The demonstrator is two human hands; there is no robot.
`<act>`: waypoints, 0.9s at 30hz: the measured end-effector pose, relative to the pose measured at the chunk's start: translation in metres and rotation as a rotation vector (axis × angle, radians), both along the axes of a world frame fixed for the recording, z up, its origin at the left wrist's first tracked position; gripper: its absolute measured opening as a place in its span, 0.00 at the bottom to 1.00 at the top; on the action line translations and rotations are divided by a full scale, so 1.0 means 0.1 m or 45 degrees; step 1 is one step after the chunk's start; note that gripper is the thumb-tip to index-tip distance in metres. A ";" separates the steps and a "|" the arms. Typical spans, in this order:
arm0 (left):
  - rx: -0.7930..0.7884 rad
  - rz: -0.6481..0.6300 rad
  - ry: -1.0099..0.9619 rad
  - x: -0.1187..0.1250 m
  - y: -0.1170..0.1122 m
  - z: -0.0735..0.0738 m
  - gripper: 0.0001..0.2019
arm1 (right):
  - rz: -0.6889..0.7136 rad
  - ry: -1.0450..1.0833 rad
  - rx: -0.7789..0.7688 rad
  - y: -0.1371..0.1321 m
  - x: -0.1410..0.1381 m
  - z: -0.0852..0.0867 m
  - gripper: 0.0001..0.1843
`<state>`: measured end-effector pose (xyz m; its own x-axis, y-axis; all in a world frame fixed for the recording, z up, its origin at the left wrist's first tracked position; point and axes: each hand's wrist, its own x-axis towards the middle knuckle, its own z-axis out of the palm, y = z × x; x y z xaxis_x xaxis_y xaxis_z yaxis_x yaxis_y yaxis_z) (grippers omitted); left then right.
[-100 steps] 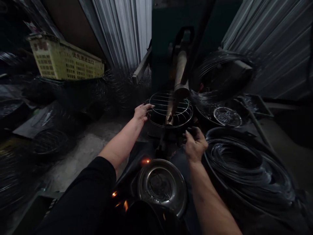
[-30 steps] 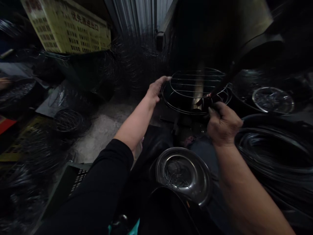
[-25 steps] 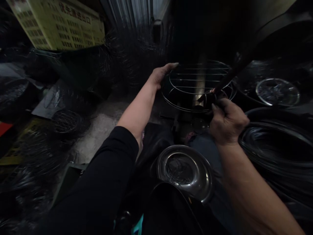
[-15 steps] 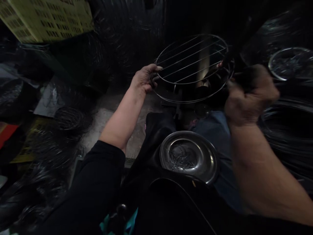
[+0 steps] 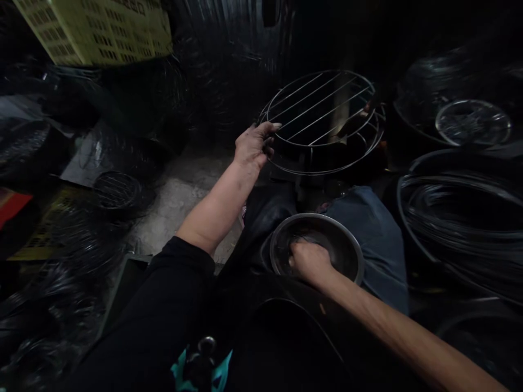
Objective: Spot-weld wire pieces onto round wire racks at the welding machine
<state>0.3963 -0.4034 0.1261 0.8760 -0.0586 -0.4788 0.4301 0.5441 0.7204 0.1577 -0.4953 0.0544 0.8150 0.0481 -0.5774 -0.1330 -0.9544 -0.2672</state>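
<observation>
My left hand (image 5: 255, 147) is closed on the left rim of a round wire rack (image 5: 322, 144), a double-ringed frame with parallel bars across its top. The rack is held out in front of me, slightly tilted. Its right side lies close to a dark rod-like part (image 5: 370, 106) with a reddish tip. My right hand (image 5: 310, 261) reaches down into a metal bowl (image 5: 357, 261) on my lap. Its fingers are curled together, and their tips and whatever they pinch are hidden. Few of the thin wire pieces in the bowl can be made out.
A large coil of wire (image 5: 461, 212) lies to the right, with a wire ring (image 5: 474, 122) behind it. At upper left stands a yellow crate (image 5: 110, 32). A smaller round wire rack (image 5: 116, 190) and dark plastic-wrapped bundles (image 5: 77, 234) are at left.
My right hand has left the rack's right side and gone down into the bowl. My left hand still holds the rack. The view has shifted slightly.
</observation>
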 end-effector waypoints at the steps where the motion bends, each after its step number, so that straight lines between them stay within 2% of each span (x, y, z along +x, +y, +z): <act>1: 0.029 -0.020 -0.025 -0.03 0.00 0.00 0.14 | -0.011 0.006 0.005 -0.01 0.00 -0.01 0.13; 3: 0.053 -0.033 -0.043 -0.09 0.00 0.01 0.15 | -0.015 0.015 0.032 -0.11 0.01 -0.04 0.13; 5: 0.031 -0.014 -0.023 -0.11 0.01 0.01 0.16 | -0.106 -0.009 0.158 -0.29 0.03 -0.05 0.12; 10: 0.027 -0.020 -0.043 -0.10 -0.03 0.01 0.16 | -0.545 -0.105 0.627 -0.65 0.02 -0.05 0.11; 13: 0.046 -0.036 -0.084 -0.10 -0.08 0.02 0.15 | -0.878 -0.037 0.879 -0.71 -0.05 -0.11 0.13; 15: 0.067 -0.036 -0.096 -0.11 -0.10 0.03 0.14 | -0.997 -0.053 1.003 -0.71 -0.09 -0.18 0.15; 18: 0.093 -0.025 -0.097 -0.12 -0.13 0.03 0.13 | -0.904 -0.261 0.977 -0.72 -0.12 -0.24 0.15; 23: 0.108 -0.002 -0.096 -0.14 -0.17 0.05 0.19 | -0.595 -0.342 0.590 -0.71 -0.13 -0.17 0.10; 27: 0.076 -0.001 -0.081 -0.14 -0.19 0.05 0.21 | -0.384 -0.386 0.443 -0.72 -0.13 -0.09 0.12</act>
<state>0.3822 -0.4224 0.1315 0.9046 -0.0325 -0.4250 0.3831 0.4990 0.7773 0.1442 -0.5678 0.0457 0.9496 -0.0676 -0.3062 -0.2551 -0.7343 -0.6290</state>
